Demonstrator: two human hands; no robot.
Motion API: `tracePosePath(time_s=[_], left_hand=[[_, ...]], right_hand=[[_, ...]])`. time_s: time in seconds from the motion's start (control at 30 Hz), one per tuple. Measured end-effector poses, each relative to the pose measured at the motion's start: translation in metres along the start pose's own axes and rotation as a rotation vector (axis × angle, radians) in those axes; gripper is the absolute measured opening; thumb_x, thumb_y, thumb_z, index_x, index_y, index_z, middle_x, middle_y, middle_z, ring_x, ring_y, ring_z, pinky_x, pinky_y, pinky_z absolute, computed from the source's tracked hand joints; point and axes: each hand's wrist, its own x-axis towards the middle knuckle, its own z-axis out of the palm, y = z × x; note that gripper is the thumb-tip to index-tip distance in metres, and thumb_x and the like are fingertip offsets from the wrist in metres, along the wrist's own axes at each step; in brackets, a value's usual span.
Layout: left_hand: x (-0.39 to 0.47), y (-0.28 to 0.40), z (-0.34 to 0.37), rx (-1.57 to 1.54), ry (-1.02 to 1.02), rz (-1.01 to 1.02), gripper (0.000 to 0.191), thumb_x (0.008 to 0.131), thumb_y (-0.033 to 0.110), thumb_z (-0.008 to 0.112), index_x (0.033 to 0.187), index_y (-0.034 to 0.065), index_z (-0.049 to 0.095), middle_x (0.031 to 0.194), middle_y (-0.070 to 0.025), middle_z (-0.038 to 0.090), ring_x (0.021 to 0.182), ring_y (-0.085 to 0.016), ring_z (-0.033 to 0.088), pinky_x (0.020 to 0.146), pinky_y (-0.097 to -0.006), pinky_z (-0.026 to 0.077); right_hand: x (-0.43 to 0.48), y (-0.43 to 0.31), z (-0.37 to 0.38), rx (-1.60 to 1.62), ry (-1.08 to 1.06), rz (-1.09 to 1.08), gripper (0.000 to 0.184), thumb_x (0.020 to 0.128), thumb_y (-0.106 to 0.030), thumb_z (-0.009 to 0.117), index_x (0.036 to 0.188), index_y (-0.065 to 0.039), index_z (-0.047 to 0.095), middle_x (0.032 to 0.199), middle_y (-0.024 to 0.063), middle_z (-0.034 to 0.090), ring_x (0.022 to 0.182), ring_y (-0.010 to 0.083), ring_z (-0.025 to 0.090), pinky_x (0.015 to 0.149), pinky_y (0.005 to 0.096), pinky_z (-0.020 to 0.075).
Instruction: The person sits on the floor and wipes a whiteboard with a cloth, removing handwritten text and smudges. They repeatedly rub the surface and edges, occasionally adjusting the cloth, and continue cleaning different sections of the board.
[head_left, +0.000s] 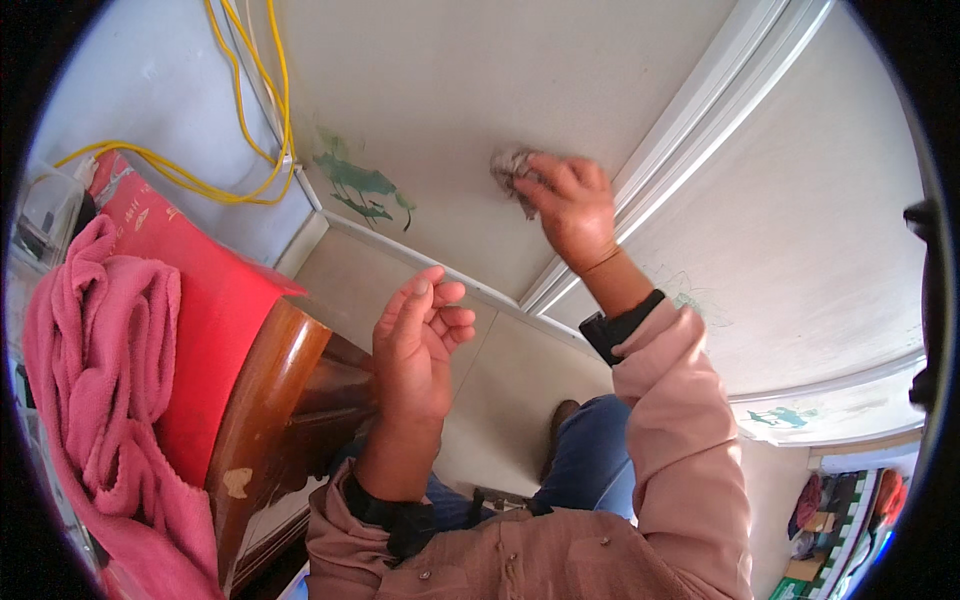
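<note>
My right hand (574, 206) grips a crumpled greyish cloth (511, 169) and presses it against a pale sliding door panel (420, 90). The cloth is near the panel's white frame (637, 180). A green lotus-leaf design (360, 184) decorates the same panel, left of the cloth. My left hand (420, 337) is raised in front of me with fingers loosely curled and apart, holding nothing. It is near the edge of a brown wooden table (274, 367).
On the table lie a red sheet (206, 315) and a pink towel (105, 360). A yellow cable (176, 180) loops by the left wall. Another door panel (810, 225) stands to the right. Boxes (806, 566) sit at the lower right, above the tiled floor (495, 375).
</note>
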Motion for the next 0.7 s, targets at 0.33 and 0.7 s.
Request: tracePosePath(time_s=[0.33,0.7], left_hand=[[0.01,0.001,-0.003,0.023,0.005,0.001,0.03,0.09,0.029,0.058,0.111,0.0077,0.059,0.093,-0.0034,0.065,0.074,-0.015,0.06,0.066,-0.0291,0.049],[0.066,-0.063,-0.031,0.441,0.246,-0.007,0.043,0.088,0.029,0.061,0.12,0.0015,0.055,0.117,-0.0106,0.058,0.103,-0.02,0.055,0.089,-0.0331,0.043]], right_hand=[[-0.178,-0.081,0.093,0.486,-0.533,1.004,0.019,0.08,-0.01,0.06,0.095,-0.016,0.07,0.097,0.0022,0.064,0.087,0.0266,0.059,0.076,0.0376,0.0497],[-0.202,-0.122,0.083,1.413,-0.095,1.923,0.024,0.086,-0.01,0.058,0.108,-0.004,0.064,0.09,0.0058,0.064,0.081,0.0155,0.059,0.071,0.0309,0.0472]])
